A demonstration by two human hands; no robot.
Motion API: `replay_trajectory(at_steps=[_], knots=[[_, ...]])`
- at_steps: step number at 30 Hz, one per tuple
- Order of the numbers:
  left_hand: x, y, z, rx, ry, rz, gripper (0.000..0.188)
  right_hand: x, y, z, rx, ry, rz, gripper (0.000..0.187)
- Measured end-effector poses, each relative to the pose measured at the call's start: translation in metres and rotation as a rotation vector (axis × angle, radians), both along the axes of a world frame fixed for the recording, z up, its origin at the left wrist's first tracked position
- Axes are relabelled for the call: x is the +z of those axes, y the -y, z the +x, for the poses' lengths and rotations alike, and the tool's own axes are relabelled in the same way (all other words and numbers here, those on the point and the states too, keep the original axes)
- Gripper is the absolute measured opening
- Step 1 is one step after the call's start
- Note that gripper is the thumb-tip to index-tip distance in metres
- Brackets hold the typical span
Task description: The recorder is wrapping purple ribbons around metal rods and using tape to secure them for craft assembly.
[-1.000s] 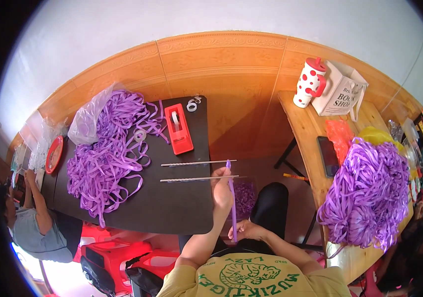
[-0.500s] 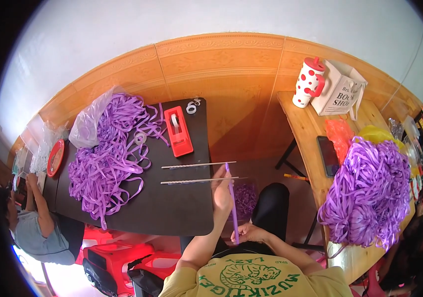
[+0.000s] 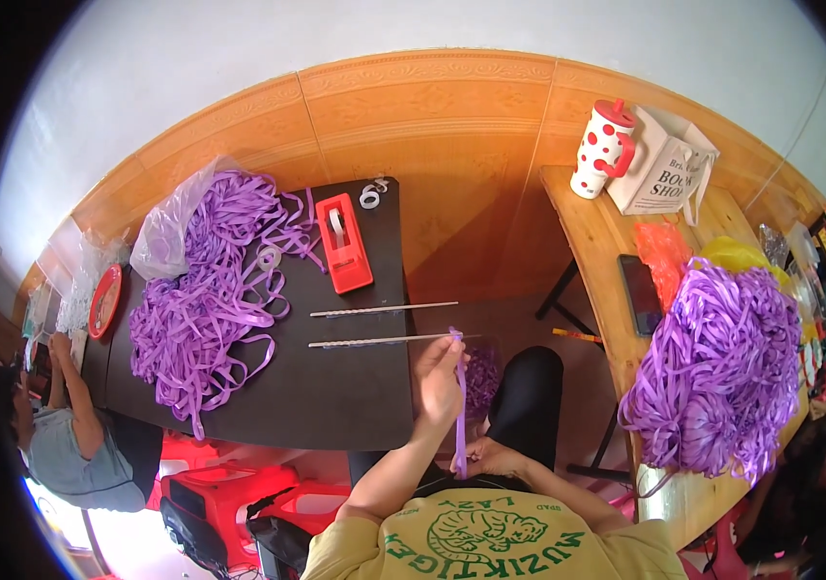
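Observation:
Near the dark table's right edge, my left hand [image 3: 439, 379] is closed, pinching the upper end of a flat purple ribbon [image 3: 461, 411]. That end is bunched at the tip of the nearer thin metal stick [image 3: 374, 341]; whether it wraps around the stick I cannot tell. Parallel to it lies a second stick [image 3: 384, 308], a little farther off. Both overhang the table edge and look like chopsticks with twisted grooves. Low, over my lap, my right hand [image 3: 492, 457] is closed at the ribbon's lower end; its fingers are partly hidden.
Tangled purple ribbon [image 3: 186, 348] and a red tape dispenser [image 3: 343, 244] sit on the dark table [image 3: 335, 406]. Another ribbon heap [image 3: 717, 377], a phone [image 3: 639, 295] and a spotted tumbler [image 3: 603, 150] stand on the wooden table [image 3: 587, 217]. A person [image 3: 79, 445] sits far left.
The ribbon's upper end has come down from between the sticks to the nearer stick's tip, where it is now bunched. My right hand has shifted slightly. The view has tilted a little.

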State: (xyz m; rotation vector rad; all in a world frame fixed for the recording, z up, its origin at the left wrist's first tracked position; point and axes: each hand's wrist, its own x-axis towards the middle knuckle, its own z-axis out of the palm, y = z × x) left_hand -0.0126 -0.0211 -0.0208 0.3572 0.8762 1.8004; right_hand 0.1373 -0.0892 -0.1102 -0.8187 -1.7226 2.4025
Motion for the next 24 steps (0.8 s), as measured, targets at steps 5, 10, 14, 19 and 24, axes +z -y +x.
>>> replay_trajectory(at_steps=[5,10,14,19,24], knots=[[-0.003,0.02,0.002,-0.123,-0.011,0.011,0.011,-0.001,-0.033,0.017,-0.145,-0.001,0.111,0.018],[0.006,0.053,-0.003,-0.333,0.003,0.051,0.013,0.078,-0.065,0.01,-0.558,-0.05,-0.056,0.018],[0.036,0.069,-0.004,-0.431,0.007,0.025,0.014,0.116,-0.061,-0.007,-0.516,-0.331,-0.201,0.031],[0.053,0.077,-0.005,-0.46,0.01,0.007,0.014,0.137,-0.058,-0.025,-0.6,-0.546,-0.256,0.026],[0.079,0.081,-0.01,-0.446,0.049,-0.014,0.016,0.147,-0.059,-0.026,-0.707,-0.615,-0.167,0.02]])
